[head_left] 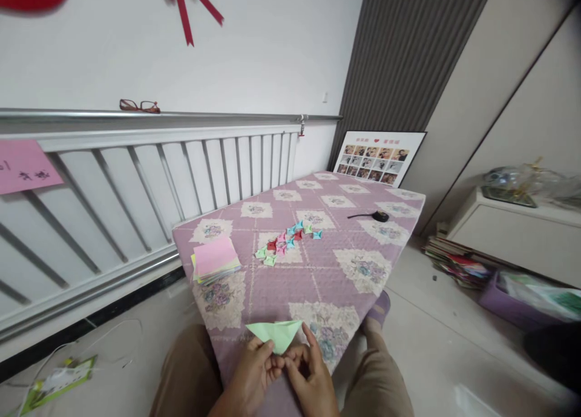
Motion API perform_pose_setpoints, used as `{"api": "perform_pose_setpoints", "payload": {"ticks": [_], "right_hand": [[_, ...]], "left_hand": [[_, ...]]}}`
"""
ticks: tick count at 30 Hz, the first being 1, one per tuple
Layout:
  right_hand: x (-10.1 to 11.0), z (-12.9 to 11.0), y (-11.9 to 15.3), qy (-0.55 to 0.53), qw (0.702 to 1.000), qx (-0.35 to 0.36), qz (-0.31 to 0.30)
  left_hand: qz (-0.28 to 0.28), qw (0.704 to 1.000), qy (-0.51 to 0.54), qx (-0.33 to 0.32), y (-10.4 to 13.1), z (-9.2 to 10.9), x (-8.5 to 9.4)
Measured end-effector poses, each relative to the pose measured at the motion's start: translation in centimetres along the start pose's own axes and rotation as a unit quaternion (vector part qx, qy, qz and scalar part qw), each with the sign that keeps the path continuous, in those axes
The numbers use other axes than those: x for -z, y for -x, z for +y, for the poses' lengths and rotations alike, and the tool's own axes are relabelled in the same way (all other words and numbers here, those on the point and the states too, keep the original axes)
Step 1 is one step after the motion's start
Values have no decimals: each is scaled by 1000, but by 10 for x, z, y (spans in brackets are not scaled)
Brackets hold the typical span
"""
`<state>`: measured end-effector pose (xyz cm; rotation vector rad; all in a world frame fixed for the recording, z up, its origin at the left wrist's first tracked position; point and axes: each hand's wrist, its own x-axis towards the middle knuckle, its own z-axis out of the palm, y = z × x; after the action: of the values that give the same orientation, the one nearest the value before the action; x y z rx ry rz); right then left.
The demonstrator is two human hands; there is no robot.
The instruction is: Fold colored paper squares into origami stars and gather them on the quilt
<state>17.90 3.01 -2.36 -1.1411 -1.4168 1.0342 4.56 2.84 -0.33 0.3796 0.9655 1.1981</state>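
Observation:
A light green sheet of folding paper [279,334], creased into a roughly triangular shape with its wide edge up, is held above the near end of the table. My left hand [255,368] pinches its lower left part between thumb and fingers. At its lower right, my right hand [311,371] grips near the bottom point, with the index finger raised along the right corner. Ahead on the cloth lies a cluster of small folded paper pieces [282,239] in green, red, pink and blue. To the left rests a stack of coloured paper squares [216,259], pink on top.
The table wears a purple floral cloth [318,272]. Toward its far right lies a black round object [380,216] with a strap. A white radiator [218,169] borders the left side, with glasses [140,106] on the pipe above. A photo board [379,157] leans behind.

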Motion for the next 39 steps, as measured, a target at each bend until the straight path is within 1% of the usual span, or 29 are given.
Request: {"api": "perform_pose_setpoints", "payload": {"ticks": [1,3,8,10,13,17,23,28,32,36,39], "right_hand": [[3,-1,1,-13,1000,-3,-4],[10,-4,1,-27,999,-29,12],[28,-13,-4,-58,986,-139,69],[33,-20,-6,-64,985,-147,63],[36,-33,-6,-72,989,-130,5],[36,-44,-3,-8,994,-92,-63],[33,-53,4,105,989,-27,-99],[30,-63,3,205,967,10,-148],[25,-65,2,251,953,28,-169],[20,-67,0,297,937,25,-180],[16,-67,-2,327,925,15,-195]], "left_hand": [[3,1000,0,-15,1,2,2],[6,999,-19,-33,3,4,7],[3,992,-115,-52,4,2,20],[-12,987,-148,-56,4,0,23],[-47,976,-198,-73,7,-2,26],[-85,964,-234,-90,11,0,28],[-113,945,-281,-127,12,5,27],[-133,934,-293,-153,13,7,27],[-123,925,-330,-145,18,9,25],[-117,912,-366,-144,19,7,25],[-105,916,-359,-142,17,0,28]]}}
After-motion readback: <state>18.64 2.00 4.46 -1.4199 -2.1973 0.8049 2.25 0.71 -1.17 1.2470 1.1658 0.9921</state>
